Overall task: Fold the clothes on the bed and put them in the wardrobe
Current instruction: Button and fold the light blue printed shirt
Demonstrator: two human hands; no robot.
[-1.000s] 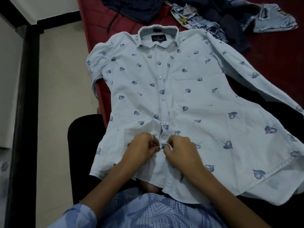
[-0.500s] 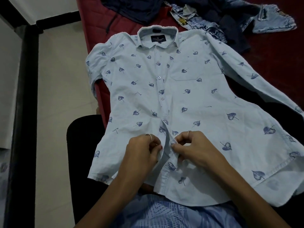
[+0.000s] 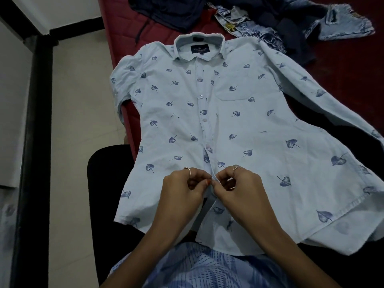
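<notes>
A pale blue shirt [image 3: 245,125] printed with dark leaves lies face up on the red bed [image 3: 342,65], collar away from me, its hem hanging over the near edge onto my lap. My left hand [image 3: 182,194] and my right hand [image 3: 241,188] meet at the button placket low on the shirt front. Each pinches one edge of the placket between thumb and fingers. The buttons higher up are fastened. The shirt's right sleeve stretches out toward the right.
Crumpled jeans [image 3: 332,23] and dark garments [image 3: 166,9] lie at the far end of the bed. A tiled floor [image 3: 83,142] and a black frame post [image 3: 35,142] lie to the left. My dark-trousered knee [image 3: 108,183] sticks out under the shirt's left edge.
The lower placket had fallen open half a second ago; both hands have brought its edges together again. The shirt's hem shifted slightly on my lap.
</notes>
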